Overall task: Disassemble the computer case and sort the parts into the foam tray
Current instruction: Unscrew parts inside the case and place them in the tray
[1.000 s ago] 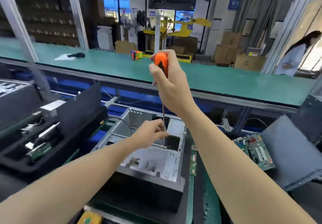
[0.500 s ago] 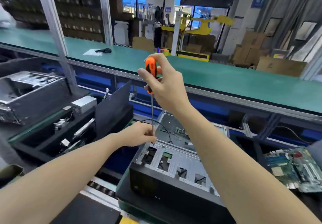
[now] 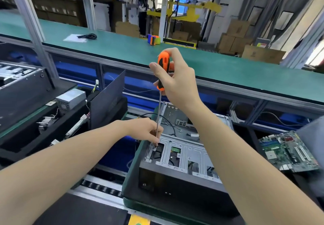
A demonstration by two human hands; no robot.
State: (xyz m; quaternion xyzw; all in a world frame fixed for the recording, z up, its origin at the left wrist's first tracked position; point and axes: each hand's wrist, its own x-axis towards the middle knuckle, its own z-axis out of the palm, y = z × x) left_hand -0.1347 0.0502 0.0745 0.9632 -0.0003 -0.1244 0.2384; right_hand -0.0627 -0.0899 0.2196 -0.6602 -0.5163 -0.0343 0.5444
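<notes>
Orange-handled screwdriver stands almost upright over the near left corner of the computer case, its handle tipped slightly to the right, and its tip meets a screw on the metal frame. The right hand wraps the handle high up, fingers and thumb curled round it. The left hand is much nearer the screw and pinches the thin shaft just above the tip to steady it. The case sits directly below and ahead of both hands, opened on top, with its long side running away toward the green bench. The coming turn depends on keeping the shaft in line with that screw. The foam tray lies well apart to the left and already holds some parts, while a circuit board rests off to the right. Compared with half a second ago, both grips and the tip's place look unchanged. Only the view has swung and drawn lower over the case.
</notes>
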